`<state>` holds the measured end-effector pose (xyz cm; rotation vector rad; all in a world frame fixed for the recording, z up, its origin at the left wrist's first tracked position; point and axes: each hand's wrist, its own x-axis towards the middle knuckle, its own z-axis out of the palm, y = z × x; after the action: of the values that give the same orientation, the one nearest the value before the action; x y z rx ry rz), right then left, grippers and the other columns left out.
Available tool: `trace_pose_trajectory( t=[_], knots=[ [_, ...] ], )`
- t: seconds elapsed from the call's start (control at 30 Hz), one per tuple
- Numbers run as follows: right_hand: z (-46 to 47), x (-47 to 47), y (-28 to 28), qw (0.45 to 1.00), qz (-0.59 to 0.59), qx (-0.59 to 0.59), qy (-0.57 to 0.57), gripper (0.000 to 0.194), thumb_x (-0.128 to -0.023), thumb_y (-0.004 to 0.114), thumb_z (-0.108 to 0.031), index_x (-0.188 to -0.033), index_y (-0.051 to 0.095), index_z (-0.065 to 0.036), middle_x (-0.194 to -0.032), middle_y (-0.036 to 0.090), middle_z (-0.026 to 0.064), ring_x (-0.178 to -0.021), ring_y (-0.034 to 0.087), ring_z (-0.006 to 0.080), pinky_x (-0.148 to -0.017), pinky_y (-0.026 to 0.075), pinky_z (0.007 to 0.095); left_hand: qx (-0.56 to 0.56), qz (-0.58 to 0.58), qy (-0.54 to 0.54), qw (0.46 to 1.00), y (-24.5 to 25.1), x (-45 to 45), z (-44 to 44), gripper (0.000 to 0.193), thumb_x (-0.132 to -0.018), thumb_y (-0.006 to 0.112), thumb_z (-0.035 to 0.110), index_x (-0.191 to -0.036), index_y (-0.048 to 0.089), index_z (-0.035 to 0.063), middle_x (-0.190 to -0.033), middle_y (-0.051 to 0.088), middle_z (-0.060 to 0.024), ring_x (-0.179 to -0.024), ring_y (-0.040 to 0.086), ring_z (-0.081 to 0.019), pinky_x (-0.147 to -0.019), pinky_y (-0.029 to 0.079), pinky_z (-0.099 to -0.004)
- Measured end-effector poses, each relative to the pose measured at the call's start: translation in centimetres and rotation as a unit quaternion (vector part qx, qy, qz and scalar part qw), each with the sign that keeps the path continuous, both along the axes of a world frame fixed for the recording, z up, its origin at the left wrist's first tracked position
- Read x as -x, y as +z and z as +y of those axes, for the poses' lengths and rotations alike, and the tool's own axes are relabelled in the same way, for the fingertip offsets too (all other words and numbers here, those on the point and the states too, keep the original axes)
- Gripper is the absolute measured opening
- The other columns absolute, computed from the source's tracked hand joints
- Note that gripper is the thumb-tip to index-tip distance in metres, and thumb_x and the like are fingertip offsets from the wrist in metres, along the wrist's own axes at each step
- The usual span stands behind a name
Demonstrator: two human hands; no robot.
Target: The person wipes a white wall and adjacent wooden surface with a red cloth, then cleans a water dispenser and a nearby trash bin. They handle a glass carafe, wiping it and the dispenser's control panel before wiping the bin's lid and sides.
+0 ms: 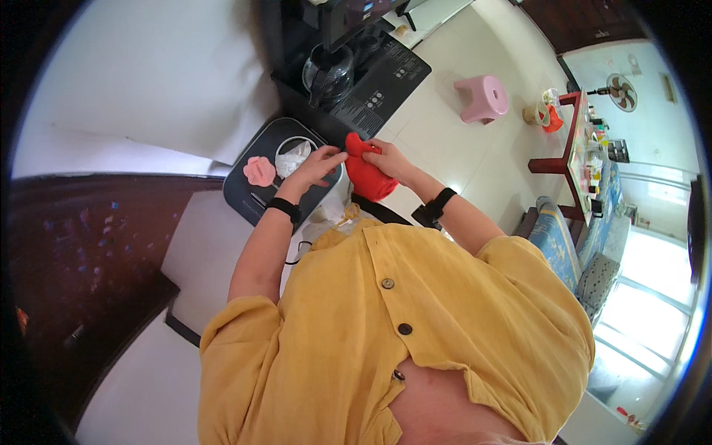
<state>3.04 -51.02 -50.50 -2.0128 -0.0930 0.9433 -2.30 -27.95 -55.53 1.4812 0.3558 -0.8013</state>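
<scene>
A red plastic bag, bunched up and rounded [371,177], hangs from my right hand [391,161], whose thumb and fingers pinch its neck. My left hand [315,168] reaches in from the left with fingers spread; its fingertips are close beside the bag, and whether they touch it I cannot tell. Below my left hand is a dark appliance top or lid [236,186] with rounded corners. On it lie a pink flower-shaped pad [259,171] and a crumpled white plastic bag or tissue [293,159] within a light ring.
Beyond my hands, a black tea machine [361,100] holds a glass kettle [329,69]. A pink plastic stool [484,99] stands on the tiled floor. At right are a red-framed table [568,144] with several items, a waste basket [534,114] and a fan [621,93].
</scene>
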Motion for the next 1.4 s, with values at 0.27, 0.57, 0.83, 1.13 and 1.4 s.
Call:
trace_pose_trajectory(
  t=[0.27,0.57,0.83,1.13,1.4],
  knots=[
    [4.5,0.7,0.0,0.959,0.167,-0.202,-0.104,0.039,-0.103,0.057,-0.038,-0.127,0.061,-0.008,-0.119,0.066,0.006,-0.108,0.061,0.0165,-0.094,0.05,0.0311,0.233,-0.015,0.187,0.954,2.4,2.4,-1.9,0.057,-0.089,0.071,0.015,-0.14,0.047,0.0119,-0.129,0.062,-0.0061,-0.116,0.063,-0.0221,-0.096,0.053,-0.0385],
    [0.5,-5.2,-1.8,0.957,-0.236,0.094,0.141,0.047,-0.098,0.062,-0.037,-0.131,0.061,-0.004,-0.133,0.061,0.0193,-0.121,0.059,0.0311,-0.1,0.048,0.0412,0.024,-0.052,0.448,0.892,-5.1,0.2,0.1,0.049,-0.077,0.066,0.002,-0.125,0.059,0.0017,-0.115,0.069,-0.0145,-0.106,0.066,-0.0281,-0.093,0.052,-0.0377],
    [-1.2,-4.9,-3.2,0.875,-0.403,0.192,0.188,0.054,-0.09,0.069,-0.033,-0.138,0.057,-0.01,-0.143,0.052,0.0146,-0.125,0.053,0.0369,-0.102,0.048,0.0478,-0.09,-0.199,0.434,0.874,-10.4,-6.8,-2.2,0.05,-0.079,0.063,0.004,-0.129,0.058,0.0054,-0.122,0.068,-0.0181,-0.116,0.063,-0.0353,-0.099,0.05,-0.0409],
    [-1.6,-5.1,-2.6,0.874,-0.389,0.199,0.214,0.058,-0.092,0.068,-0.035,-0.143,0.053,-0.013,-0.147,0.049,0.0124,-0.13,0.05,0.0357,-0.104,0.047,0.0472,-0.048,-0.113,0.276,0.953,-12.5,-2.2,-9.8,0.045,-0.079,0.063,0.005,-0.123,0.063,0.0051,-0.12,0.069,-0.022,-0.118,0.062,-0.0385,-0.099,0.05,-0.0439],
    [-1.7,-5.0,-2.6,0.878,-0.385,0.189,0.211,0.06,-0.09,0.07,-0.035,-0.142,0.053,-0.012,-0.146,0.049,0.0133,-0.13,0.049,0.0359,-0.104,0.048,0.0468,0.034,-0.167,0.592,0.788,-10.5,-7.9,-2.9,0.04,-0.085,0.067,0.009,-0.124,0.061,0.0024,-0.115,0.07,-0.0183,-0.109,0.067,-0.0342,-0.094,0.052,-0.043]
  ],
)
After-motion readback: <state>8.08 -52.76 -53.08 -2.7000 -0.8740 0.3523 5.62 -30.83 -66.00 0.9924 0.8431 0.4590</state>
